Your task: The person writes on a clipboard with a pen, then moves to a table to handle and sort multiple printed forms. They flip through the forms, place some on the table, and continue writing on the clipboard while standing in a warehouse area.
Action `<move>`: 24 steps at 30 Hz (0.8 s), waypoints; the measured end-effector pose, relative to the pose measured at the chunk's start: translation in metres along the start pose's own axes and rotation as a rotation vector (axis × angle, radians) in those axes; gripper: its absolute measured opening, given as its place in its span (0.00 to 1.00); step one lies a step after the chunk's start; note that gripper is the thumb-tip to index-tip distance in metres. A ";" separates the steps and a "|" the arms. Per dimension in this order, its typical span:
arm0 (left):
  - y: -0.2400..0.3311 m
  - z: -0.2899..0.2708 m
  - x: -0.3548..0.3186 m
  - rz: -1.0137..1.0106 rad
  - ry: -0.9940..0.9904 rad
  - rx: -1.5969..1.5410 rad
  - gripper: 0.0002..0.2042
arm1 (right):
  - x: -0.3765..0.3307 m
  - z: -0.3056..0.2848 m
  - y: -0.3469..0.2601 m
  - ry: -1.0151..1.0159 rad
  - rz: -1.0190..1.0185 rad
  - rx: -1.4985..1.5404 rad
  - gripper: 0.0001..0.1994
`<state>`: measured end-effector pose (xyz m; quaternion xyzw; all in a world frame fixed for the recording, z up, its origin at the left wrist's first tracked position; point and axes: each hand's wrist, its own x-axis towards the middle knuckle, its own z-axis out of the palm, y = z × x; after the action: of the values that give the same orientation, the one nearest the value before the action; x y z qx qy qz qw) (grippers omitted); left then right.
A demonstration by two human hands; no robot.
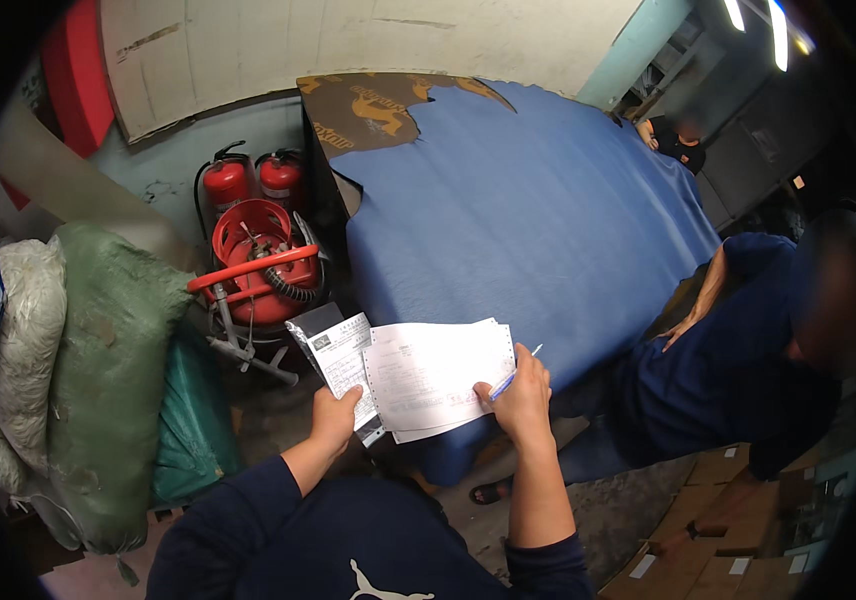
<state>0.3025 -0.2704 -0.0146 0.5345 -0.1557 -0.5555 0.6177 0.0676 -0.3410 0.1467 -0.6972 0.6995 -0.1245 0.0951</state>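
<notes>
My left hand (pixel 335 420) is closed on a smaller printed form (pixel 344 352), with the thumb on top. Under the form shows the edge of a dark, glossy sheet or sleeve (pixel 316 322). White printed sheets (pixel 433 375) with punched edges overlap the form and lie tilted in front of me. At their right edge my right hand (pixel 523 400) grips them, thumb on the top sheet. A blue-and-white pen (pixel 504 384) is also held between its fingers. Beyond the papers, a large blue leather hide (pixel 518 210) covers a table.
Left of the table stand red fire extinguishers (pixel 226 184) and a larger red wheeled one (pixel 258 300). Stuffed green sacks (pixel 108 370) are piled at far left. A person in dark blue (pixel 708 350) stands close at right, another (pixel 680 145) at the far end. Cardboard boxes (pixel 688 500) lie lower right.
</notes>
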 end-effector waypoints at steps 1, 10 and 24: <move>0.003 0.005 -0.002 0.002 -0.040 -0.040 0.13 | 0.002 0.000 -0.003 -0.001 -0.001 0.022 0.45; 0.022 0.021 -0.004 0.042 -0.098 0.042 0.13 | 0.027 0.003 -0.014 0.015 0.193 0.114 0.43; 0.019 -0.007 0.006 0.217 0.012 0.148 0.13 | 0.027 0.010 -0.018 -0.014 0.100 0.128 0.33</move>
<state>0.3204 -0.2756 -0.0037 0.5622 -0.2494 -0.4692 0.6338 0.0869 -0.3684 0.1439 -0.6548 0.7233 -0.1593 0.1506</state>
